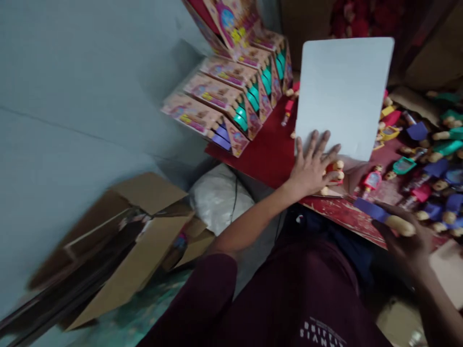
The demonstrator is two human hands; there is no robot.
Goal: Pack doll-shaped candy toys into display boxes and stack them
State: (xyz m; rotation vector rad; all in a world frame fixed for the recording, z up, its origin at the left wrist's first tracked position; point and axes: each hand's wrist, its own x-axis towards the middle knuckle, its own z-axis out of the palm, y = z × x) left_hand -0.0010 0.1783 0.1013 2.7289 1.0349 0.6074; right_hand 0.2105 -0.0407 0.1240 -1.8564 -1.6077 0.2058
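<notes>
My left hand lies with its fingers spread over the lower edge of an upright white panel, which looks like the back or flap of an opened carton. A red toy with beige rounded parts shows beside its thumb, partly covered by the hand. Over the table's front edge, my right hand is closed around a purple-and-beige toy, whose flat purple end points left. Its exact kind is unclear. Small pink and green toys lie just beyond it.
Printed boxes stand in a row on the red table's left end, beside the wall. Many purple, green and pink toys crowd the right side. Below stand an open cardboard carton and a white sack.
</notes>
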